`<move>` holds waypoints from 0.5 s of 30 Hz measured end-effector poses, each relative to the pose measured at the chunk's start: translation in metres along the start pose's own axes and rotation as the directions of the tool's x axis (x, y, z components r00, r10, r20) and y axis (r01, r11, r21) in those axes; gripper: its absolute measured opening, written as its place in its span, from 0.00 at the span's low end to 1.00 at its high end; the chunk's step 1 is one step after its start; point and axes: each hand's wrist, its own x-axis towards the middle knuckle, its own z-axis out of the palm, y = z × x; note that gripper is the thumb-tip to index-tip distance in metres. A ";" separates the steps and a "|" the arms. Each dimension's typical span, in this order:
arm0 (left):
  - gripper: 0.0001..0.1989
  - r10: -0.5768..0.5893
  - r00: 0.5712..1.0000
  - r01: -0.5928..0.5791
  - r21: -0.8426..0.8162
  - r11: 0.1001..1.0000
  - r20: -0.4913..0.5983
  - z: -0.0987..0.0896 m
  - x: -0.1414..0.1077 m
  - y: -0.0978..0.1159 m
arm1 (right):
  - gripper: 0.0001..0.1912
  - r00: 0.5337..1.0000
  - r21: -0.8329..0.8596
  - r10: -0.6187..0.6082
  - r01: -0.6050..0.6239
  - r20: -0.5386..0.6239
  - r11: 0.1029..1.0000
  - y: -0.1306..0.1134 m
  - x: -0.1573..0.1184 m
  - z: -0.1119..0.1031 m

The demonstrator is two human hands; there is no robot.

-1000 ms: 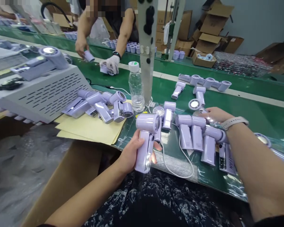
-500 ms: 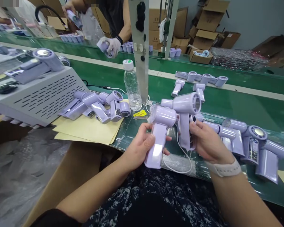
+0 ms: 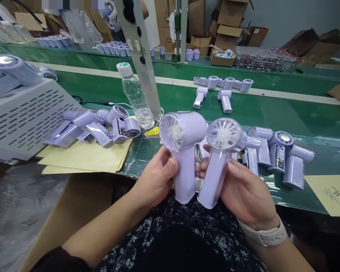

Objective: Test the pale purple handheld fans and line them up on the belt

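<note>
My left hand (image 3: 158, 175) is wrapped around the handle of a lilac handheld fan (image 3: 184, 166), its clear bladed front turned toward me and to the left. Beside it, my right hand (image 3: 248, 190) grips a second lilac handheld fan (image 3: 214, 177), tilted slightly, with its clear bladed front facing me. The two fans are side by side just above the table's front edge, their handle ends close together. Some fingers are hidden behind the handles. Behind the right-hand fan, more lilac fans (image 3: 294, 170) lie on the green table.
Left, a pile of lilac fans (image 3: 99, 132) lies on yellow paper (image 3: 85, 160) beside a slotted grey metal box (image 3: 45, 117). A water bottle (image 3: 136, 98) stands by a metal post (image 3: 140, 49). Fans (image 3: 225, 100) lie across the green belt. Yellow paper with writing (image 3: 333, 192) lies right.
The right-hand fan has come down and toward me, turned so its clear bladed front faces me. The left-hand fan has also turned, showing its bladed front. The camera view has shifted right.
</note>
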 end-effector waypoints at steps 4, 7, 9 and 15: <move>0.31 -0.096 0.995 0.097 -0.026 0.995 0.032 -0.002 0.007 -0.003 | 0.15 0.996 0.084 -0.006 -0.001 0.085 0.996 -0.001 0.004 0.007; 0.22 -0.107 0.994 0.107 -0.043 0.993 0.013 -0.001 0.014 -0.004 | 0.17 0.996 0.071 -0.008 0.001 0.088 0.997 -0.001 0.006 0.011; 0.17 -0.109 0.992 0.113 -0.067 0.991 0.061 0.003 0.023 -0.002 | 0.17 0.998 0.071 -0.033 0.029 0.044 0.997 -0.002 0.007 0.011; 0.19 -0.055 0.956 0.063 -0.018 0.998 0.289 0.023 0.061 0.004 | 0.20 0.984 0.063 -0.156 0.162 -0.090 0.985 -0.018 0.003 -0.001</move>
